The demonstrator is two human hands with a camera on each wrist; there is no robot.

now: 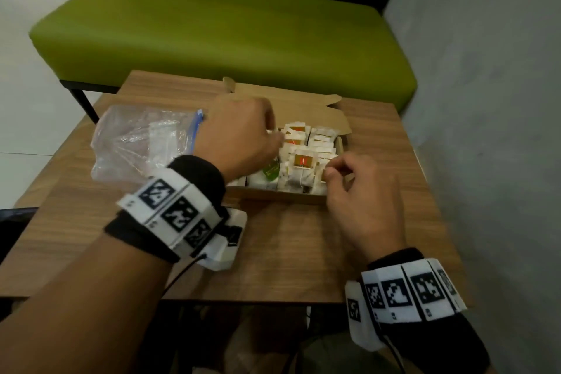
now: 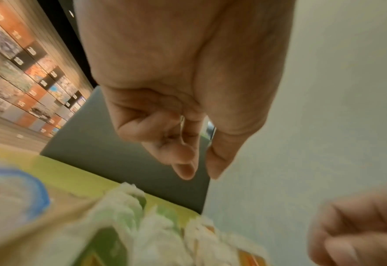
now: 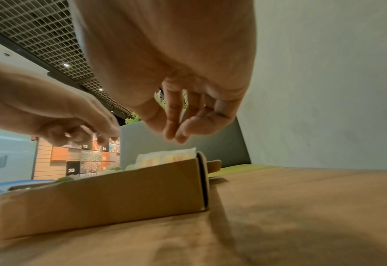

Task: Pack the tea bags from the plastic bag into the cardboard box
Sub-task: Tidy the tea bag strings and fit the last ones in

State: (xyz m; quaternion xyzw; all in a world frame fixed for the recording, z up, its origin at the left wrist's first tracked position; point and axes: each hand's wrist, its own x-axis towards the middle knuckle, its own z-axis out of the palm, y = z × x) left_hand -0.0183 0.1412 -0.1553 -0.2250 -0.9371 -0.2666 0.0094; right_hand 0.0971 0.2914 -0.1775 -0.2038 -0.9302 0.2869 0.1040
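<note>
Since the cardboard box (image 1: 274, 196) on the worktop (image 1: 282, 249) is already crammed with tea bags (image 1: 303, 158) and both hands hover with loosely curled, empty fingers (image 3: 172, 124), poking in beside the plastic bag (image 1: 142, 140) could easily snag a string and flip one out.

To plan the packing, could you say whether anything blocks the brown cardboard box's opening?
Nothing visible does: the brown cardboard box lies open, lid folded back; left hand and right hand hover above it.
</note>
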